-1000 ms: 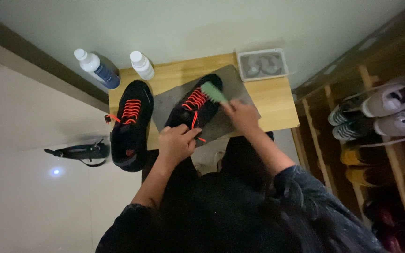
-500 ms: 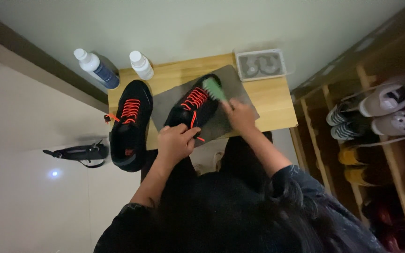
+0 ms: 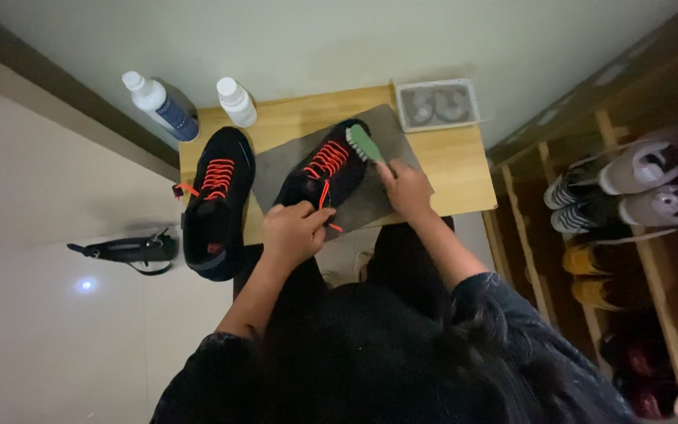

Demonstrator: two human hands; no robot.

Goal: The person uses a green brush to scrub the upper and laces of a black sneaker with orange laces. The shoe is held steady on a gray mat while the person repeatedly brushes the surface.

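Note:
A black shoe with orange-red laces (image 3: 325, 169) lies on a grey mat (image 3: 276, 174) on a small wooden table (image 3: 453, 161). My left hand (image 3: 294, 229) grips its heel end. My right hand (image 3: 406, 188) holds a green brush (image 3: 363, 143), whose bristles rest against the toe end of that shoe. The matching second shoe (image 3: 215, 202) lies to the left, its heel hanging over the table's front edge.
Two white plastic bottles (image 3: 158, 104) (image 3: 236, 100) stand at the table's back left. A small white fan (image 3: 437, 104) lies at the back right. A wooden rack with several shoes (image 3: 629, 188) is on the right. A black strap (image 3: 127, 251) lies on the floor at left.
My right hand has shifted the brush slightly left along the shoe's toe end. My left hand stays on the heel.

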